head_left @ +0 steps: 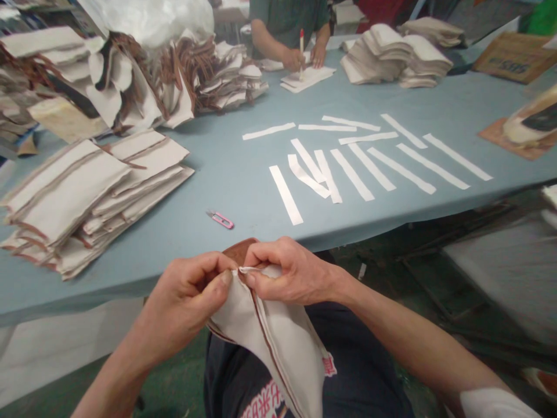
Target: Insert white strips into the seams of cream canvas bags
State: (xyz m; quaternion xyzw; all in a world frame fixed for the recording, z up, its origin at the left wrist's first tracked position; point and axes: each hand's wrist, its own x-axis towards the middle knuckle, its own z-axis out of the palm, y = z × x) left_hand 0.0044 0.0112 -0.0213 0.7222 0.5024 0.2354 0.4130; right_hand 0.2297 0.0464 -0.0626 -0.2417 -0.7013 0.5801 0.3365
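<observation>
brown-trimmed off-white fabric piece [289,337] hangs over the lap [361,348], its top edge pinched btwn thumb & fingers of both l hand [191,296] & r hand [289,270], close tog. beyond, pink thread snips [222,219] on blue-grey table [221,157], btwn fabric stack [78,186] on l & loose white strips [286,195] on r.

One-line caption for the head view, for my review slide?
Left hand and right hand pinch a pale cloth piece; pink snips lie on the blue table beyond.

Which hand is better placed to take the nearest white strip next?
Right, probably: the strip lies just beyond the right grip, farther from the left grip, though both pinch the cloth.
</observation>
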